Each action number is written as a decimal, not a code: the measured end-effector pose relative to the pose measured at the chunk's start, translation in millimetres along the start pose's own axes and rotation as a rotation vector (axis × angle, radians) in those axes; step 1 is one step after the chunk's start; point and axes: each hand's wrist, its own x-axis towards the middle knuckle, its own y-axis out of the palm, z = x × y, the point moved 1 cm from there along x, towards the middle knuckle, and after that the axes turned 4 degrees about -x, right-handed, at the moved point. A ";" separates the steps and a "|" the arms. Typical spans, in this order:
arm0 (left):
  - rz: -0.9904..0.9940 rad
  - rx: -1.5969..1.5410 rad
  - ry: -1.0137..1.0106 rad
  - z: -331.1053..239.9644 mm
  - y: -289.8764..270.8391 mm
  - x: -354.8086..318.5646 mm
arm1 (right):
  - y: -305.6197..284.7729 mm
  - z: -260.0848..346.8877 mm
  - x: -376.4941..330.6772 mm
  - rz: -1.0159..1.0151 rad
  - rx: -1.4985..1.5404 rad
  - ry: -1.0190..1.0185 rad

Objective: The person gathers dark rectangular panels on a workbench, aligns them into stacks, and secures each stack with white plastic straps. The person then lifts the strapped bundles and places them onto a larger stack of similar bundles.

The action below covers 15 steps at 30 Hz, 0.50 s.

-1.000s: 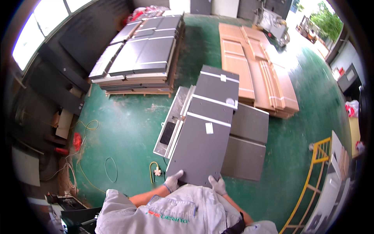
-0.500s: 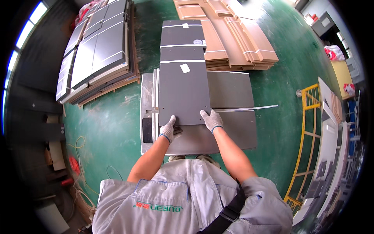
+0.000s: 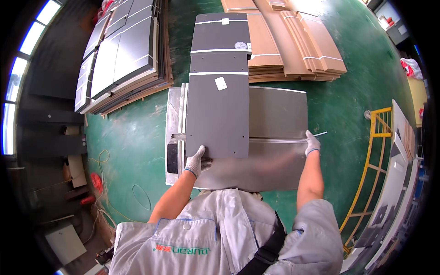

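Observation:
A stack of dark grey flat panels (image 3: 217,110) lies lengthwise over a grey metal-topped table (image 3: 279,105). The closest panel has small holes near its corners and a white label. My left hand (image 3: 195,162), in a knitted glove, grips that panel's near left corner, thumb on top and fingers beneath. Out at the table's right edge, my gloved right hand (image 3: 312,141) is closed on a pale strapping band (image 3: 282,140). This band runs in a groove across the table, passes under the panels, and its free end pokes out beyond my fingers.
Strapped stacks of grey panels (image 3: 123,55) stand at the far left. Brown boards (image 3: 270,46) are piled beyond the table. A yellow metal frame (image 3: 361,183) stands on the right. Loose cords (image 3: 103,183) lie on the green floor at the left.
My right hand has let go of the panel's near right corner and moved right to the strapping band. My left hand still holds the panel, which appears slightly nearer to me.

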 end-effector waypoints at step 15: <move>0.020 -0.033 0.023 13.4 -18.5 14.1 | 323.4 14.2 -433.6 0.669 -0.735 -1.754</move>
